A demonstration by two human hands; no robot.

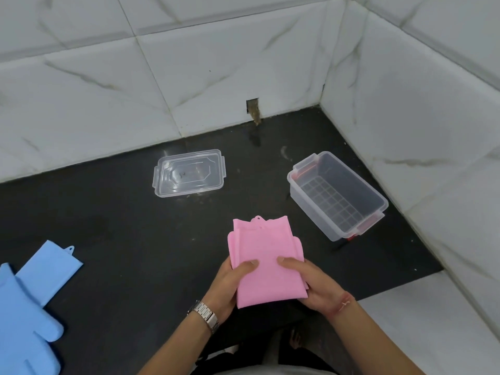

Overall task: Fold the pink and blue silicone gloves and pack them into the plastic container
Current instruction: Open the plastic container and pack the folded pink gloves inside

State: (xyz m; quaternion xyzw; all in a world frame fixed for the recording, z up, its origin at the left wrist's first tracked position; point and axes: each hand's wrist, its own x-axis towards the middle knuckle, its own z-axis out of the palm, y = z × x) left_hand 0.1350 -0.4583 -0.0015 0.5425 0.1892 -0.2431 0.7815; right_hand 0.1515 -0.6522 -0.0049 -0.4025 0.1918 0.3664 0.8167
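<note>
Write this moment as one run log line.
both hands hold folded pink gloves | container empty | blue gloves unfolded

Both hands, left hand [230, 282] and right hand [311, 285], grip folded pink gloves [266, 263] above the table [135, 226], near the open plastic container [338, 196].

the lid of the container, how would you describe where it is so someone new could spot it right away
Start at the dark countertop that runs into the tiled corner. The lid lies flat near the back wall, left of the open plastic container and beyond the pink gloves held in both hands. Unlike the deep container, it is a shallow clear panel.
</note>
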